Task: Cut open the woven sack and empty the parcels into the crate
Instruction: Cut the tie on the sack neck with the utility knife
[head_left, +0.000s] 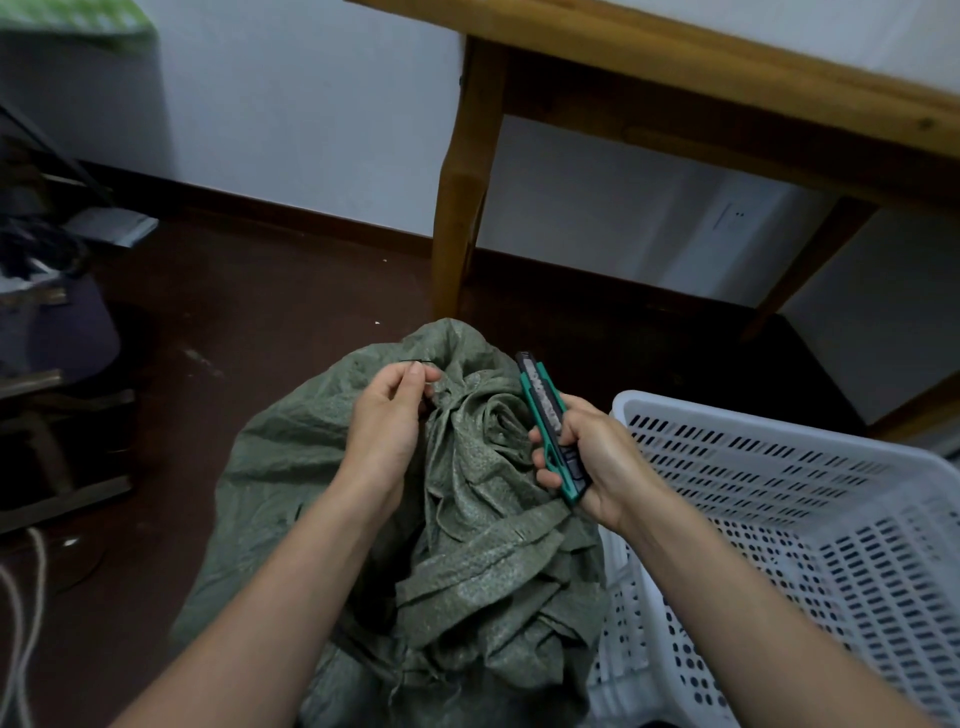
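A grey-green woven sack (467, 561) stands on the dark floor in front of me, its top bunched into folds. My left hand (387, 415) pinches a thin black tie (418, 361) at the gathered neck of the sack. My right hand (587, 457) grips a green utility knife (545, 410), held upright just right of the neck, its tip pointing up and away. No blade edge is clear to see. A white perforated plastic crate (810, 519) stands to the right, touching the sack. No parcels are visible.
A wooden table (675, 67) stands ahead, its leg (462, 208) just beyond the sack. Dark furniture and clutter (47, 312) fill the left side. White cords (26, 597) lie on the floor at the lower left. A white wall runs behind.
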